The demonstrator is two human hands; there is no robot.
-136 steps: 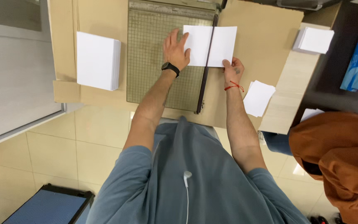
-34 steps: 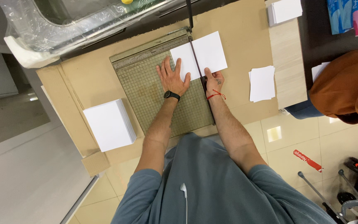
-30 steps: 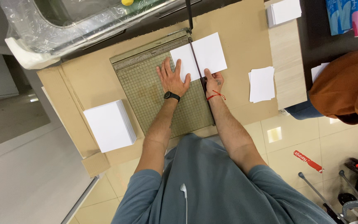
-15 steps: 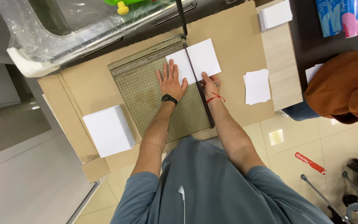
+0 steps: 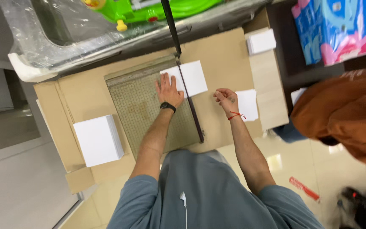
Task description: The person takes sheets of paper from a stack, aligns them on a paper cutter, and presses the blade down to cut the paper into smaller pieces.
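A green gridded paper cutter [image 5: 142,108] lies on a cardboard-covered table [image 5: 83,93]. Its black blade arm [image 5: 191,110] rests down along the cutter's right edge. A white sheet [image 5: 193,76] lies across the blade line. My left hand [image 5: 169,90], with a black watch on the wrist, presses flat on the sheet's left part, fingers spread. My right hand [image 5: 224,97], a red thread at its wrist, hovers loosely curled over the bare cardboard, right of the blade arm. It holds nothing I can see and is close to a small pile of cut sheets [image 5: 248,104].
A thick white paper stack [image 5: 98,140] sits at the table's left. A smaller stack [image 5: 262,41] rests on a pale board [image 5: 270,85]. A person in an orange-brown garment [image 5: 344,114] crouches at right. Blue-pink packages [image 5: 335,29] and a green toy [image 5: 149,10] lie beyond.
My right hand has come off the blade arm's handle and moved right over the cardboard. My left hand stays on the sheet. The view has shifted.
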